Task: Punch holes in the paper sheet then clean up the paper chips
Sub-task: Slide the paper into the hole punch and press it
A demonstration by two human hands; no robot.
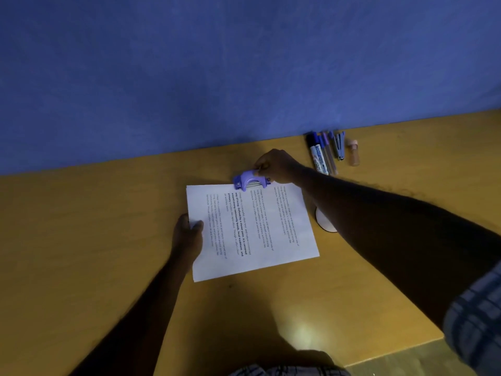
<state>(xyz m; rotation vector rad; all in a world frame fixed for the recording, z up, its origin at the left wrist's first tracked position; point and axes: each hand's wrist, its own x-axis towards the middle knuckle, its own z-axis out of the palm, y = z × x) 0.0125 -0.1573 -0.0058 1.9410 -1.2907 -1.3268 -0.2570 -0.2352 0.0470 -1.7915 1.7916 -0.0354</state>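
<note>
A white printed paper sheet lies flat on the yellow wooden table. A purple hole punch sits over the middle of the sheet's far edge. My right hand grips the punch from behind, fingers curled on its top. My left hand holds the sheet's left edge, with the thumb on top of the paper and the fingers beside it. No paper chips show on the table.
A row of markers and pens, a small stapler and a little bottle lie at the back right by the blue wall. A white round disc peeks out under my right forearm. The table's front edge runs at the lower right.
</note>
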